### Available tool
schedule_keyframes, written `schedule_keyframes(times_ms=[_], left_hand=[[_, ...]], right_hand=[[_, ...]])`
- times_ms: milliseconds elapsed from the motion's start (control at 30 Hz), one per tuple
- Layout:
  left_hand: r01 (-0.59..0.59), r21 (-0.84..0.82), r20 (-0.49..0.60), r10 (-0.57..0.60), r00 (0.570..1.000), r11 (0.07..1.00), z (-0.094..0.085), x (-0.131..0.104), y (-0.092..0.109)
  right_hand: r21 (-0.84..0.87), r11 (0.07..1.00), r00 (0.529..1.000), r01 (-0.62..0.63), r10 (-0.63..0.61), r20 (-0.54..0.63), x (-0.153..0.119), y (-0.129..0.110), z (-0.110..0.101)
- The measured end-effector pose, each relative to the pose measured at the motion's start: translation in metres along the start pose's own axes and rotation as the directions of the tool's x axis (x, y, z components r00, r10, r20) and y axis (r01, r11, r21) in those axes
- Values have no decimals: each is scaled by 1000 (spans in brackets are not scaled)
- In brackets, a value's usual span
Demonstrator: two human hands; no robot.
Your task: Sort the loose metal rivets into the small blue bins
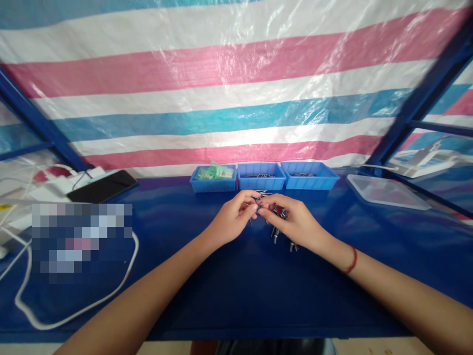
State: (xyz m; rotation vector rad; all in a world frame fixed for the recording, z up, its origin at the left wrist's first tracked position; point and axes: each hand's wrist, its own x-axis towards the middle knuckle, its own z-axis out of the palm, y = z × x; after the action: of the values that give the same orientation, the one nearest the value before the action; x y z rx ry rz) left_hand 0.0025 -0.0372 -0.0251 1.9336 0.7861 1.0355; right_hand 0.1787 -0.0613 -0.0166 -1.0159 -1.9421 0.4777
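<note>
A small dark piece [257, 208], too small and too covered by fingers to identify, sits between the fingertips of two bare hands just above a blue counter. The left hand [236, 216] pinches it between thumb and forefinger, while the right hand [288, 217] meets it from the other side, thumb and fingers closed in; the two-sided hold is probably meant to steady something so slight while both sets of fingers work on it. What shows of the piece looks dark and bluish, its outline blurred. Below and beside the right hand lie loose metal parts [275, 235], slim, silvery and shiny, some with broader ends, pointing in mixed directions and partly hidden by the hand; they appear to be laid there for easy reach. Behind them, three blue bins stand side by side, seemingly lined up to keep supplies sorted: the left bin [213, 186] holds green-tinted packets [216, 171], while the middle bin [261, 184] and the right bin [312, 183] contain small metal pieces. A translucent tray or lid [388, 191] lies to the right, a dark phone [105, 187] and a looping white cable [135, 256] to the left, before a striped plastic sheet [221, 69].
</note>
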Motion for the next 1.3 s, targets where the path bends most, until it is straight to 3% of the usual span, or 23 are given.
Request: schedule_keyframes(times_ms=[100, 233, 467, 800, 1000, 1100, 1200, 1300], left_hand=[[35, -134, -20, -38, 999, 990, 8, -1, -2], [44, -179, -45, -53, 998, 983, 12, -3, -1], [39, 129, -75, -29, 997, 991, 13, -7, 6], [-1, 174, -259, 47, 965, 985, 10, -8, 5], [-13, 223, -248, 70, 966, 975, 9, -9, 10], [-42, 319, -219, 117, 969, 947, -1, -6, 12], [-91, 530, -243, 254, 936, 843, -22, 1, 13], [-78, 701, -146, 249, 957, 709, -48, 8, 8]], right_hand=[[115, 991, 997, -72, 72, 3, 1, -1, 0], [208, 974, 996, -93, 92, 18, 2, -1, -1], [154, 986, 998, -56, 60, -25, 4, -5, -3], [10, 1000, 1000, 10, -10, -6, 4, -1, -4], [-1, 998, 993, 70, -69, 97, 6, -4, -2], [70, 996, 999, -46, 45, 18, 9, 7, -3], [208, 952, 942, -224, 266, -205, 18, 25, -15], [411, 846, 798, -341, 491, -349, 28, 44, -34]])
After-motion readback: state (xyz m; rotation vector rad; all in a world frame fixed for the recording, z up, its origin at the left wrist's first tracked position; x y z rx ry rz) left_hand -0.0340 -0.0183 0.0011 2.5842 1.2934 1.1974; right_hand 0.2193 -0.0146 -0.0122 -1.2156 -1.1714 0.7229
